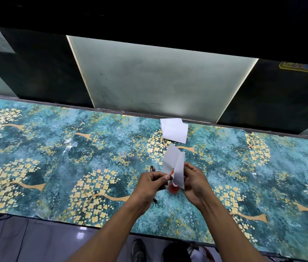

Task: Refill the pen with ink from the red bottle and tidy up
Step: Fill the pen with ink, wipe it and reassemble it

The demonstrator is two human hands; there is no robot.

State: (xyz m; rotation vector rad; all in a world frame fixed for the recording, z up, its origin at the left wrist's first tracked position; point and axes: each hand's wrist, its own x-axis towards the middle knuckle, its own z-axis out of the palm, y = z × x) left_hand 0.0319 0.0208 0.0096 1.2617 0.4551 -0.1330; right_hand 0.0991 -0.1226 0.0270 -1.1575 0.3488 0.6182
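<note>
My right hand (194, 181) holds a white tissue (175, 164) upright over the table. A small orange-red ink stain shows on the tissue near its lower left. My left hand (152, 181) pinches a thin pen part whose tip meets that stain; most of the part is hidden by my fingers. Below and between the hands stands the red ink bottle (173, 189), partly covered by the tissue. A dark pen piece (152, 168) lies on the table behind my left hand, and another dark tip (155, 200) pokes out under my left wrist.
A small stack of white tissues (175, 132) lies near the table's far edge. The table (54, 157) has a teal cover with golden trees. A frosted glass panel (158, 82) rises behind it. Shoes and a floor show below the near edge.
</note>
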